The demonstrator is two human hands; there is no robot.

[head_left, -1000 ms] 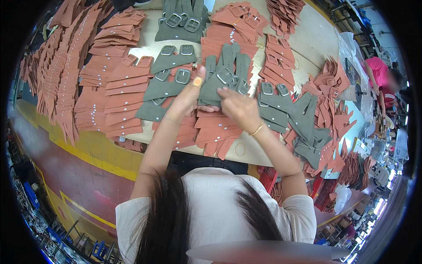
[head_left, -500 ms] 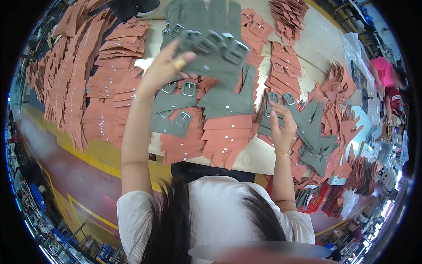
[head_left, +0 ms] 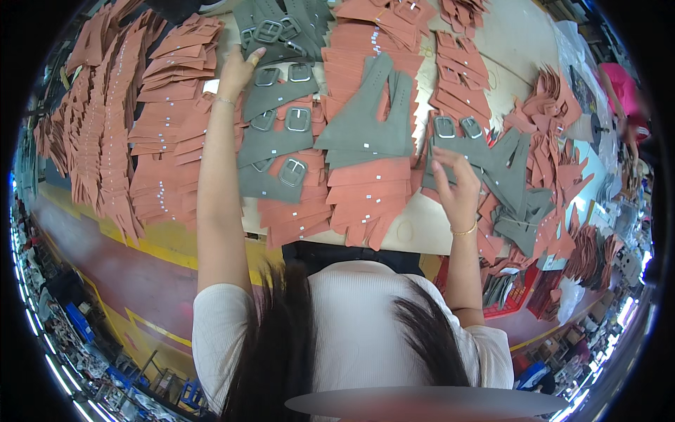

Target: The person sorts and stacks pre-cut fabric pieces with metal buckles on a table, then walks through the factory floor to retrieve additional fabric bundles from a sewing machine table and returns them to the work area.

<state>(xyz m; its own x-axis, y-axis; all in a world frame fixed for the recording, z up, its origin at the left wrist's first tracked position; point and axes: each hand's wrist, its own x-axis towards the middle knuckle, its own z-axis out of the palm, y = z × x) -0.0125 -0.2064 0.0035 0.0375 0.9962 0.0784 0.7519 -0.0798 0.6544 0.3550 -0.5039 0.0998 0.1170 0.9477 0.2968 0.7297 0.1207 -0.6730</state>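
At the far end of the table, my left hand (head_left: 240, 74) is closed at the near-left edge of a bundle of dark grey-green buckled strap pieces (head_left: 292, 49). Its thumb lies near a silver buckle, and most of its fingers are hidden. My right hand (head_left: 457, 186) hovers loosely curled beside a grey buckled piece (head_left: 457, 148), thumb and fingers apart, with nothing visible in it. Between my hands lie more grey buckled pieces (head_left: 274, 146) and a grey forked piece with punched holes (head_left: 362, 126), all on stacks of orange-brown pieces (head_left: 369, 190).
Long overlapping rows of orange-brown pieces (head_left: 123, 126) cover the left side. More orange-brown stacks (head_left: 460, 84) and a tied grey bundle (head_left: 524, 221) lie on the right. A red crate (head_left: 517, 292) stands below the right edge. Another person in pink (head_left: 619, 88) is at the far right.
My left hand has moved away and left, lowering the raised grey buckled pieces onto the far part of the table. The forked grey piece beneath is now uncovered. My right hand stays near the same buckled piece.
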